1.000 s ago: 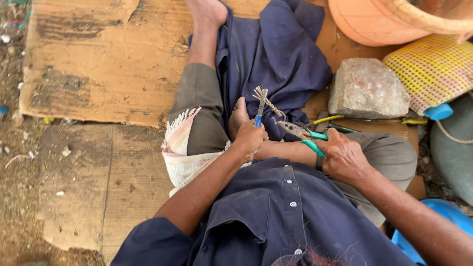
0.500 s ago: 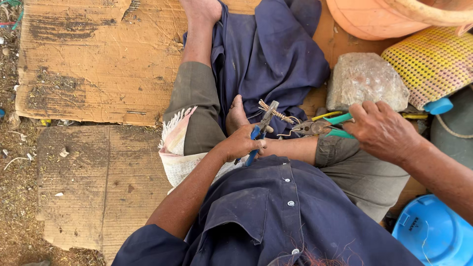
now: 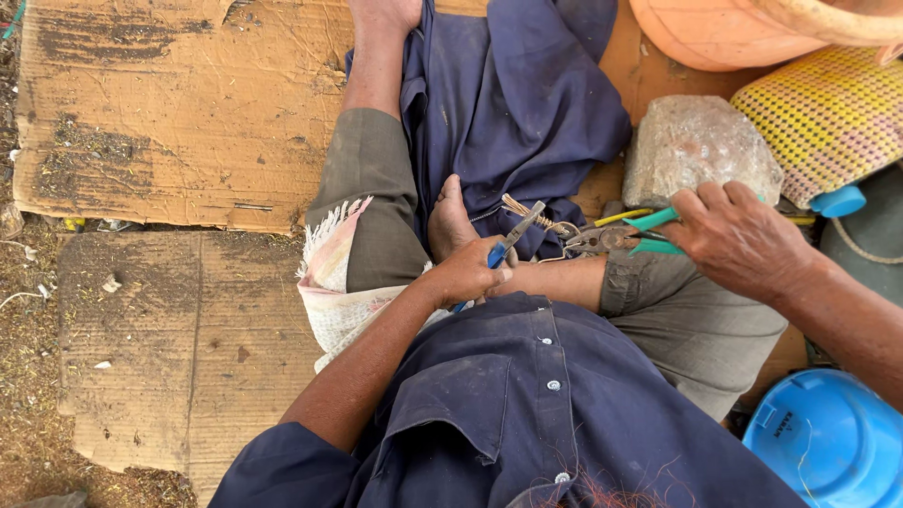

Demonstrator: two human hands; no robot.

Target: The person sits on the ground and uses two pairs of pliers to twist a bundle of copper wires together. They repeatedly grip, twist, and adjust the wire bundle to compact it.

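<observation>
1. At the left of the frame a sheet of worn cardboard [image 3: 160, 122] covers the ground, with a second piece [image 3: 179, 348] below it; the person sits on it with one leg stretched toward the top of the frame.
2. Near the centre, the left hand [image 3: 466, 273] is closed tight around the blue handle of a pair of pliers [image 3: 513, 240]. The metal nose points up and to the right, above the fist.
3. Just past that nose, at centre frame, lies a small bundle of bare wire [image 3: 531, 214], resting on the dark blue cloth [image 3: 508, 103]. Whether the nose actually bites the wire cannot be told.
4. To the right, green-handled pliers [image 3: 625, 235] point left at the same wire, their tip close to it.
5. The right hand [image 3: 738, 240] wraps the green handles firmly, fingers curled over them.
6. Behind that hand sits a grey stone [image 3: 691, 141]; a yellow woven mat [image 3: 828, 113] lies at upper right, a blue plastic lid [image 3: 828, 442] at lower right.
</observation>
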